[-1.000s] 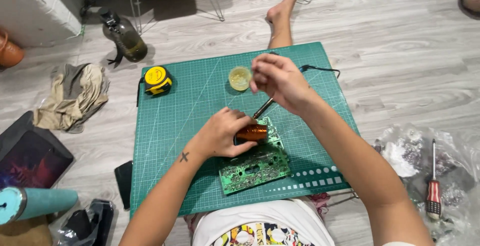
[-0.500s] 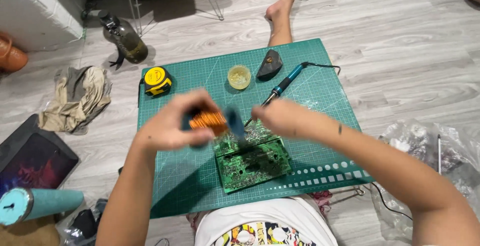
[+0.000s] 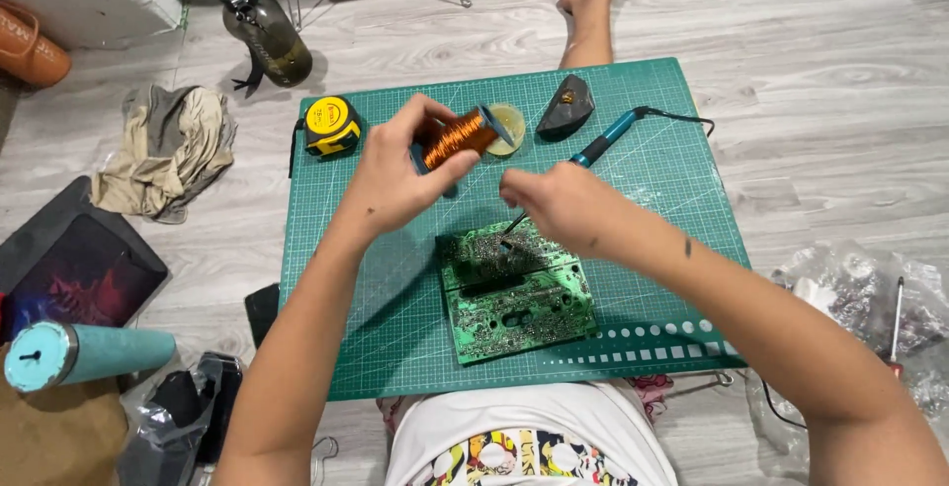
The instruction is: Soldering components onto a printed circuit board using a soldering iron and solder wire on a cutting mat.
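Copper wire spool (image 3: 459, 137) is what I've got lifted over the green cutting mat (image 3: 336, 278), pinched by its ends in my left hand (image 3: 395, 175), tilted a bit; my right hand (image 3: 557, 207) is closed around the blue-handled soldering iron (image 3: 605, 140), tip down on the green circuit board (image 3: 514, 293) lying flat on the mat just below; behind the spool sit a small round tin (image 3: 507, 117), a dark wedge-shaped stand (image 3: 565, 108) and a yellow tape measure (image 3: 330, 124); off the mat, a crumpled cloth (image 3: 168, 150) and dark bottle (image 3: 262, 31) on the wood floor, teal tumbler (image 3: 79, 355) lower left.
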